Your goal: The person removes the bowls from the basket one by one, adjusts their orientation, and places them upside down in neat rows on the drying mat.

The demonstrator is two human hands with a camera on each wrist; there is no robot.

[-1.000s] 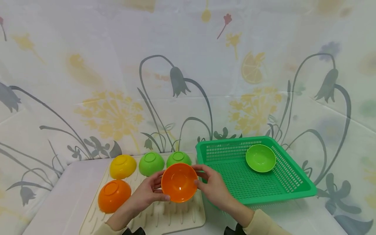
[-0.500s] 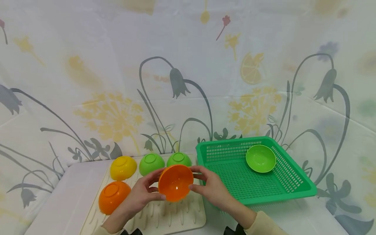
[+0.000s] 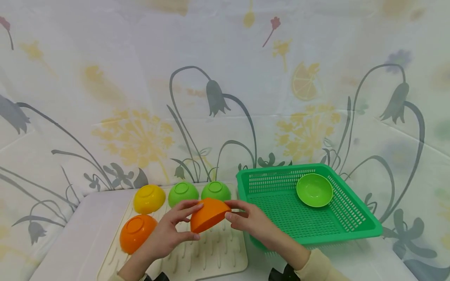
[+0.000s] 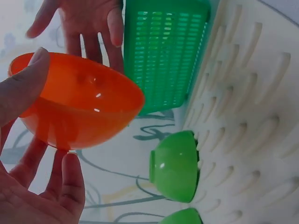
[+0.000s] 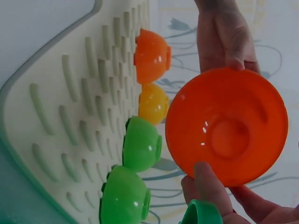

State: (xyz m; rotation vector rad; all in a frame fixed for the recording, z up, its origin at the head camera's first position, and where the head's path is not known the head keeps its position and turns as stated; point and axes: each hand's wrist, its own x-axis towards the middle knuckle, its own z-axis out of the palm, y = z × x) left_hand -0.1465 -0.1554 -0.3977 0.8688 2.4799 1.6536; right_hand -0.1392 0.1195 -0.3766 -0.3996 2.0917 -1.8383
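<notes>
An orange bowl (image 3: 208, 215) is held up over the cream ridged drying mat (image 3: 225, 253), tilted with its opening turned downward and away from the head camera. My left hand (image 3: 172, 230) grips its left side; in the left wrist view the thumb lies over the rim and the fingers support the outer wall. My right hand (image 3: 258, 226) holds the opposite side. In the right wrist view its thumb (image 5: 208, 179) overlaps the rim, with other fingers partly hidden behind the bowl. A second orange bowl (image 3: 135, 236) rests upside down on the mat beside my left forearm.
Upside down on the mat stand a yellow bowl (image 3: 149, 198), a green bowl (image 3: 183, 194) and another green bowl (image 3: 216, 190). Right of the mat, a green slotted basket (image 3: 281, 218) contains a light green bowl (image 3: 314, 190). A flower-patterned cloth (image 3: 225, 78) hangs behind.
Both hands have turned the orange bowl from its inside facing the head camera to its outer side showing, opening downward. The bowl has shifted slightly left and up; the other bowls stay put.
</notes>
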